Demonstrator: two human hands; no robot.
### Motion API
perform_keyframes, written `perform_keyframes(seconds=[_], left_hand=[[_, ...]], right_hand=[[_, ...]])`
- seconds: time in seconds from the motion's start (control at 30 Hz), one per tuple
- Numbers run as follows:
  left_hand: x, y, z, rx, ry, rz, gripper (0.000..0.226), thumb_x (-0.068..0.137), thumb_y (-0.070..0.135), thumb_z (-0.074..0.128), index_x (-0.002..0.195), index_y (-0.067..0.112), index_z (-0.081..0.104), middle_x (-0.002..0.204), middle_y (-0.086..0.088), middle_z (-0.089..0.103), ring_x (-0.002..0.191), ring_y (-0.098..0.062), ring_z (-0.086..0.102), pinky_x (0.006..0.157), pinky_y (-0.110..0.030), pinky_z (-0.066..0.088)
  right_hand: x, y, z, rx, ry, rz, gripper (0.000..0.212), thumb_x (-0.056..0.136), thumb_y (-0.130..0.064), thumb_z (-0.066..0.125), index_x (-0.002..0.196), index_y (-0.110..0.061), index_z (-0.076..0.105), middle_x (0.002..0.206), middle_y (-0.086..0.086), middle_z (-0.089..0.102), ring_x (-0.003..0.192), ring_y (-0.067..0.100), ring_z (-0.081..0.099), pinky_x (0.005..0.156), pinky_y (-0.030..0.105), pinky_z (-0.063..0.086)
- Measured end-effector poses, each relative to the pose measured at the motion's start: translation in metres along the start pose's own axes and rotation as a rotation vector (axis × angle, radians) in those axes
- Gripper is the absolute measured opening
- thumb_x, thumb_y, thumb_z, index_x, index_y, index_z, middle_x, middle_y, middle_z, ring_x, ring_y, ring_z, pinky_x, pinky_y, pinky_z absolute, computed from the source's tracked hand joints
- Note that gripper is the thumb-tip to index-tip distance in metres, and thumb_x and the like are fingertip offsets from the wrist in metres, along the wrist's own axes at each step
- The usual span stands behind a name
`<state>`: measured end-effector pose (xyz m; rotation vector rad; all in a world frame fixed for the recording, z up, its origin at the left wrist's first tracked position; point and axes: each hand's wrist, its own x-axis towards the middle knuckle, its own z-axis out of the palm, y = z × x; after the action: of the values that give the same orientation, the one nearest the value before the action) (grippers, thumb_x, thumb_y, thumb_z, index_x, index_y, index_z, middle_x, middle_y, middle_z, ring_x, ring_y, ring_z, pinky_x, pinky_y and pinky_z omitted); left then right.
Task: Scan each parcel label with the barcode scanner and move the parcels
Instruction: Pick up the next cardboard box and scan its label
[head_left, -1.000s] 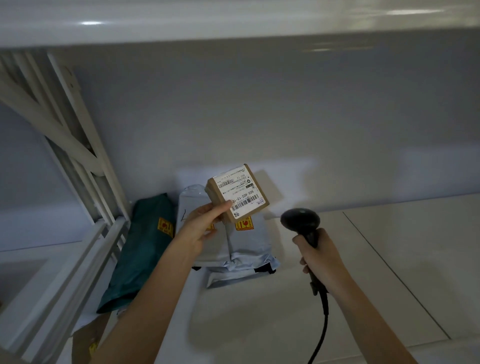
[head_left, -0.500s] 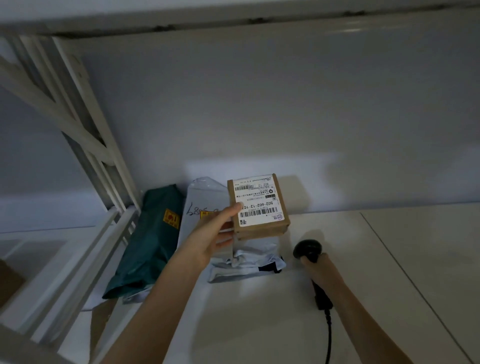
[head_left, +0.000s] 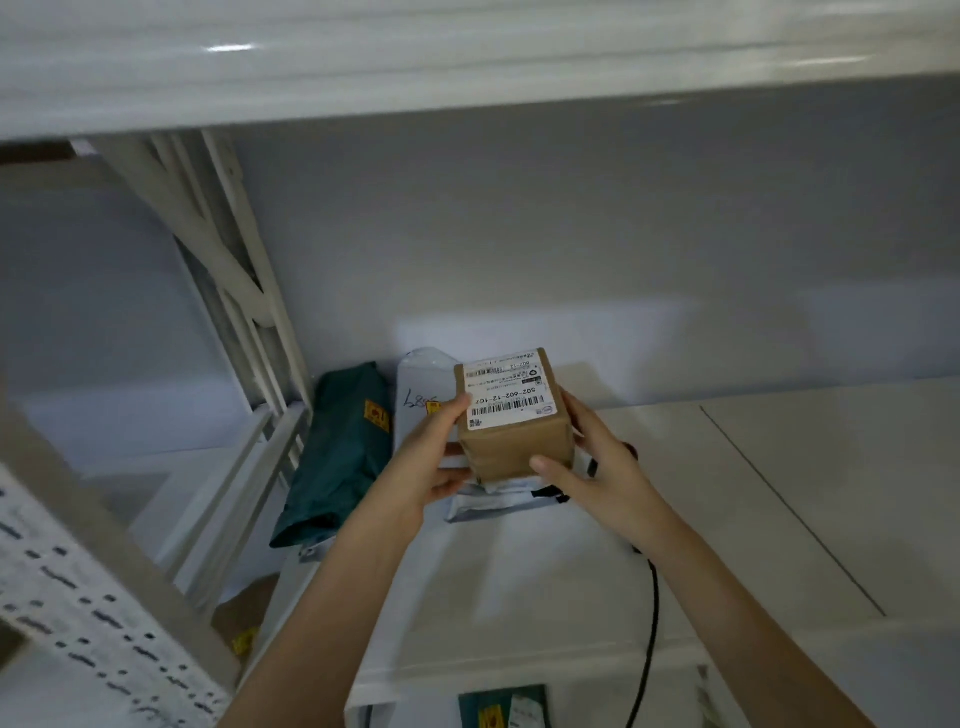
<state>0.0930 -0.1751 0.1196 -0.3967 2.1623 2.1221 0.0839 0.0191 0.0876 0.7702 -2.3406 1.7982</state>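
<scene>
Far left foreground: perforated white upright (head_left: 88, 613) of the rack, blurred. Behind it, white diagonal braces (head_left: 228, 270) running up to the shelf above (head_left: 467, 62).

Green poly mailer (head_left: 337, 457) lies on the lower shelf surface (head_left: 779, 519) beside the braces, yellow sticker on top. Just right of it, a grey poly mailer (head_left: 421, 379) with handwritten digits, leaning toward the back wall; another grey bag (head_left: 498, 504) lies flat under the hands.

Left hand (head_left: 431, 462): fingers curled round the left side of the cardboard box (head_left: 511, 447), thumb on the edge of the label. Holding it.

The box is held off the shelf, over the grey bags, near the back wall. White shipping label (head_left: 511, 395) on the top face, barcodes visible, text upside down to the camera.

Right hand (head_left: 597, 462): fingers along the right side of the box, thumb on the near front corner. Also holding the box, so it's clamped between both hands.

Barcode scanner: mostly hidden behind the right hand and wrist; only a dark bit shows at the wrist (head_left: 629, 448). It seems to lie on the shelf but can't confirm. Its black cable (head_left: 649, 623) runs down from under the right forearm and off the bottom edge.

Bottom centre, below the shelf edge: a green parcel (head_left: 483, 709) with a yellow sticker, partly cut off.
</scene>
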Motion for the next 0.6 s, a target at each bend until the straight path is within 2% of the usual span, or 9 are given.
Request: perform_keyframes(seconds=[0.07,0.13,0.2,0.3,0.37,0.47,0.6], left_hand=[[-0.026,-0.002,-0.009,0.009,-0.051,0.078,0.032,0.08,0.064,0.053,0.096,0.038,0.061,0.103,0.007,0.066,0.095,-0.017,0.063,0.079,-0.031,0.049],[-0.054,-0.008,-0.021,0.081,-0.128,0.165,0.056,0.068,0.067,0.064,0.115,0.037,0.057,0.119,0.009,0.062,0.107,-0.011,0.059,0.086,-0.029,0.047],[-0.08,-0.014,-0.032,0.198,-0.135,0.258,0.077,0.065,0.055,0.076,0.133,0.03,0.048,0.129,0.01,0.056,0.118,-0.008,0.052,0.089,-0.024,0.044],[-0.116,-0.011,-0.038,0.242,0.005,0.419,0.063,0.073,0.031,0.078,0.129,0.019,0.053,0.123,0.007,0.06,0.118,-0.01,0.053,0.089,-0.018,0.044],[-0.14,-0.005,-0.039,0.223,0.066,0.481,0.057,0.074,0.027,0.077,0.126,0.017,0.056,0.12,0.004,0.062,0.112,-0.011,0.056,0.092,-0.027,0.047],[-0.175,0.001,-0.042,0.188,0.102,0.565,0.05,0.073,0.03,0.077,0.119,0.024,0.058,0.116,0.005,0.064,0.109,-0.012,0.06,0.096,-0.038,0.049],[-0.22,0.015,-0.048,0.177,0.161,0.696,0.057,0.065,0.046,0.074,0.116,0.022,0.062,0.111,0.003,0.068,0.103,-0.01,0.064,0.094,-0.04,0.051]], right_hand=[[-0.017,-0.014,0.015,0.025,0.089,0.0,0.06,0.083,-0.024,0.066,0.137,-0.022,0.041,0.132,-0.009,0.056,0.12,-0.002,0.052,0.094,0.01,0.043],[-0.035,-0.027,0.029,0.001,0.149,0.006,0.049,0.083,-0.021,0.066,0.126,-0.032,0.047,0.122,-0.016,0.059,0.11,-0.009,0.056,0.084,0.005,0.044],[-0.053,-0.044,0.041,-0.041,0.195,0.008,0.045,0.083,-0.024,0.067,0.119,-0.041,0.046,0.113,-0.026,0.059,0.103,-0.015,0.056,0.082,0.002,0.044],[-0.077,-0.071,0.053,-0.046,0.248,0.02,0.043,0.08,-0.03,0.069,0.112,-0.049,0.048,0.102,-0.034,0.061,0.1,-0.014,0.059,0.08,0.004,0.046],[-0.091,-0.09,0.058,0.002,0.283,0.02,0.044,0.077,-0.035,0.071,0.117,-0.04,0.053,0.103,-0.025,0.065,0.099,-0.007,0.063,0.077,0.008,0.05],[-0.11,-0.125,0.06,0.031,0.309,-0.023,0.055,0.075,-0.039,0.071,0.126,-0.024,0.056,0.106,-0.018,0.067,0.097,-0.003,0.065,0.076,0.01,0.052],[-0.133,-0.173,0.057,0.055,0.312,-0.124,0.073,0.062,-0.056,0.067,0.127,-0.024,0.057,0.105,-0.018,0.07,0.098,0.0,0.066,0.079,0.014,0.054]])
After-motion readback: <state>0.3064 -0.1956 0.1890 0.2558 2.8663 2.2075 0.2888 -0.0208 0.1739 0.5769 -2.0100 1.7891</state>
